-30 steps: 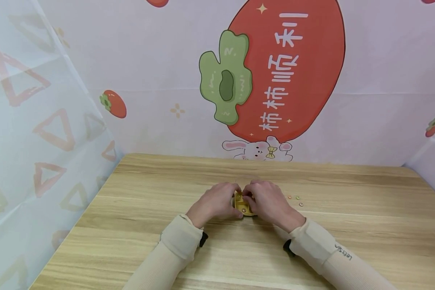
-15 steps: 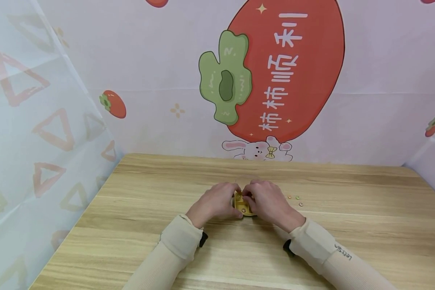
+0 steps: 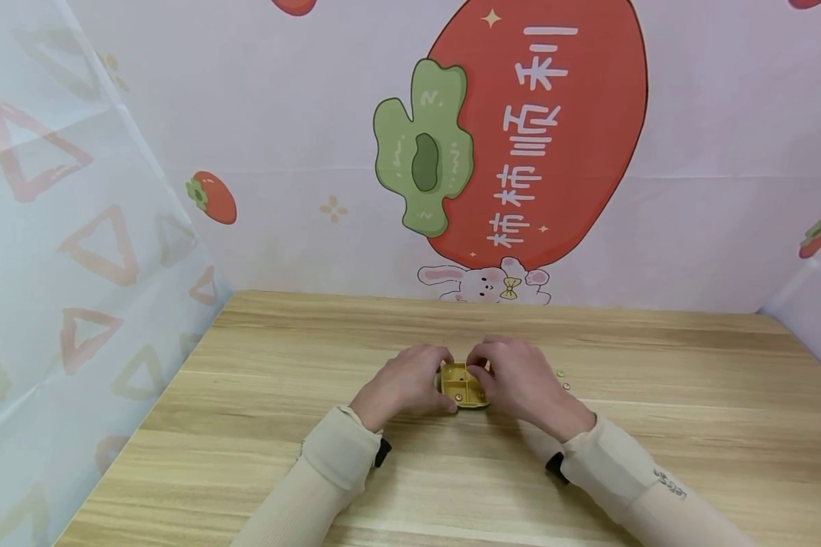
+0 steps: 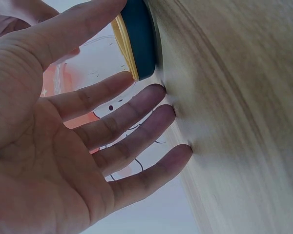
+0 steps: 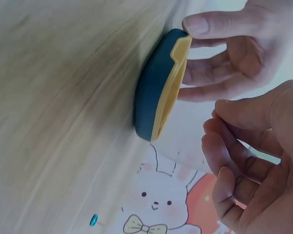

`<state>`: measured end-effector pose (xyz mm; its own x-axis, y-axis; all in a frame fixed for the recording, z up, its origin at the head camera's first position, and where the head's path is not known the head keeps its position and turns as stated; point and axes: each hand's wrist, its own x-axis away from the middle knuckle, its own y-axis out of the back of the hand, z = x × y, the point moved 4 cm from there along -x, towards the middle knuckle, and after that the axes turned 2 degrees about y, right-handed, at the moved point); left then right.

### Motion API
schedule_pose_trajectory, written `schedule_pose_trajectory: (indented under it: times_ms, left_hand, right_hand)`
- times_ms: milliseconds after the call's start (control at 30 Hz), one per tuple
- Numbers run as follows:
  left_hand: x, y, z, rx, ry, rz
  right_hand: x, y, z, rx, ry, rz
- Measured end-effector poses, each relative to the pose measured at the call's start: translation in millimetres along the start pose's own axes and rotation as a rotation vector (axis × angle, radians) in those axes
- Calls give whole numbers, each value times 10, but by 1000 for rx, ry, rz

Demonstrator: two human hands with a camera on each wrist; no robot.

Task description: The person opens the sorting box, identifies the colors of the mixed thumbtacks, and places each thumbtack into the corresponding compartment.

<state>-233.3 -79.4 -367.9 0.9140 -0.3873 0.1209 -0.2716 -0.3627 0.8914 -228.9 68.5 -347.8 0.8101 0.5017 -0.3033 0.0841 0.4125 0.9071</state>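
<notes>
A small pill box [image 3: 454, 384], yellow inside and dark teal outside [image 5: 154, 83], lies on the table, divided into several compartments. Small round bead-like pieces [image 3: 459, 397] sit in some of them. My left hand [image 3: 413, 380] holds the box from the left, thumb on its near edge and index finger [image 4: 119, 80] on its far edge. The other left fingertips reach down to the tabletop. Over the box's right side hovers my right hand [image 3: 520, 380]. Its fingers [image 5: 217, 151] are loosely bent, thumb close to the index fingertip, with nothing visible between them.
Two small pieces, one green [image 3: 560, 374] and one reddish [image 3: 566, 387], lie on the wooden table [image 3: 657, 441] just right of my right hand. A transparent lid [image 5: 178, 129] stands up behind the box. A printed cloth backdrop [image 3: 280, 228] rises past the table's far edge.
My right hand has shifted right and lifted off the compartments, so more of the box's inside shows. It now covers one of the loose pieces. The left hand keeps its place.
</notes>
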Motion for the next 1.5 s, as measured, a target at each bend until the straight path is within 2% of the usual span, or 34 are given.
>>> schedule_pose_trajectory:
  times_ms: [333,733,1100,1233,1500]
  left_hand:
    - [-14,-6,-8,-3,13,-10]
    - [-13,-18,-22,-8,20,-22]
    - [2,-11,6,-12,8,-23]
    - [-7,-1,7,3,-2,-21]
    - [-20,3,9,1,-26,-27]
  right_hand:
    - [108,86,-184,-28,-36,-17]
    - [254,100,-421,13,-76,-33]
    - [261,246,-569,17,-82,-55]
    - [275,342,-638,3,-111,-19]
    - [315,450,-859,-6,-180,113]
